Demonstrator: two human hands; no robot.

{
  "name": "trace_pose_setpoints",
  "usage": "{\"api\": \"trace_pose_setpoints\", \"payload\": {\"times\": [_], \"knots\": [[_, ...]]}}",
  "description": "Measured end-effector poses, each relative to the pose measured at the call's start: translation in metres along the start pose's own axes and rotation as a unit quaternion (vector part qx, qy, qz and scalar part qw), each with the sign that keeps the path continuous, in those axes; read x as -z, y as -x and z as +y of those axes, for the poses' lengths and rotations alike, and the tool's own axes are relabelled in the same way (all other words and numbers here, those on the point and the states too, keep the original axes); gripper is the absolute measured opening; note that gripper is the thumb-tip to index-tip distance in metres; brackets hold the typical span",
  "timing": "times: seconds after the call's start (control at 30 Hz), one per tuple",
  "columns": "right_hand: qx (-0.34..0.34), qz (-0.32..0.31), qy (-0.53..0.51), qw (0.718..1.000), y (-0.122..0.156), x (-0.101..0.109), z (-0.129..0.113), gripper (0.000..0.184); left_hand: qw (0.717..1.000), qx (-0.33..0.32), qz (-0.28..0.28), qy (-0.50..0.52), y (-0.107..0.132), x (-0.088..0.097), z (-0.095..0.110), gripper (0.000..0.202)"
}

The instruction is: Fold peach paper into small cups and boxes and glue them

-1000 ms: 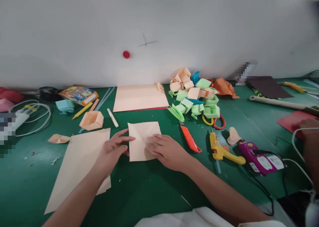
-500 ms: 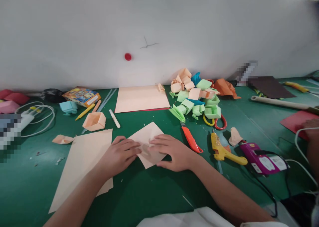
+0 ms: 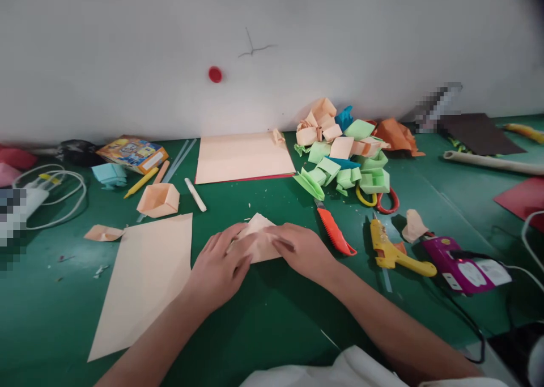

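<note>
A peach square of paper (image 3: pixel 264 250) lies on the green table in front of me, its lower part folded up so that a point shows at the top. My left hand (image 3: pixel 223 265) is at its left side, with curled fingers on the edge. At the right corner, my right hand (image 3: pixel 304 252) grips the paper with bent fingers. Parts of both edges are hidden beneath the fingers. Left of my left hand lies a larger peach sheet (image 3: pixel 147 279), and my forearm crosses its lower right part.
A folded paper box (image 3: pixel 159 200) and a white stick (image 3: pixel 195 195) lie beyond the sheet. To the right are an orange-red cutter (image 3: pixel 335 231), a yellow glue gun (image 3: pixel 397 254), a purple power adapter (image 3: pixel 465 265) and a heap of folded paper pieces (image 3: pixel 340 149). Peach sheets (image 3: pixel 242 157) lie by the wall.
The flat paper square now has its lower part folded up. Both hands have closed in on its sides, their fingers more curled. The camera view has shifted slightly.
</note>
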State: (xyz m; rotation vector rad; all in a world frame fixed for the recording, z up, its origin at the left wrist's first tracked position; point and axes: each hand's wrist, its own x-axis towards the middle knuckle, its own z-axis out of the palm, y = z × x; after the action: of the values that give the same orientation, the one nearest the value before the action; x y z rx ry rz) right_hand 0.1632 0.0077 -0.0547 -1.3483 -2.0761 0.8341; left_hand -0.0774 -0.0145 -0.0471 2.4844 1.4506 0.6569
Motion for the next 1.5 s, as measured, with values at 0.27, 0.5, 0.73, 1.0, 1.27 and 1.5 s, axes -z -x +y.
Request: {"api": "trace_pose_setpoints", "payload": {"times": [0.27,0.5,0.73,1.0,1.27,1.5], "knots": [[0.036,0.047,0.012,0.998,-0.003,-0.007,0.008,0.035,0.987,-0.154,-0.002,-0.053,-0.003,-0.007,0.001,0.03],[0.071,0.044,0.155,0.984,0.001,-0.008,-0.007,0.026,0.983,-0.171,-0.052,-0.028,-0.005,-0.009,-0.003,0.046],[0.091,-0.009,0.172,0.981,0.008,-0.009,-0.02,0.038,0.982,-0.179,-0.007,-0.055,-0.006,-0.012,-0.005,0.037],[0.087,-0.024,0.191,0.977,0.011,-0.014,-0.016,0.05,0.984,-0.169,-0.017,-0.058,-0.006,-0.015,-0.006,0.038],[0.083,-0.034,0.233,0.968,0.014,-0.018,-0.016,0.053,0.986,-0.144,-0.022,-0.076,-0.001,-0.018,-0.008,0.045],[0.088,-0.038,0.269,0.958,0.018,-0.023,-0.013,0.058,0.981,-0.105,-0.057,-0.154,0.01,-0.027,0.007,0.051]]}}
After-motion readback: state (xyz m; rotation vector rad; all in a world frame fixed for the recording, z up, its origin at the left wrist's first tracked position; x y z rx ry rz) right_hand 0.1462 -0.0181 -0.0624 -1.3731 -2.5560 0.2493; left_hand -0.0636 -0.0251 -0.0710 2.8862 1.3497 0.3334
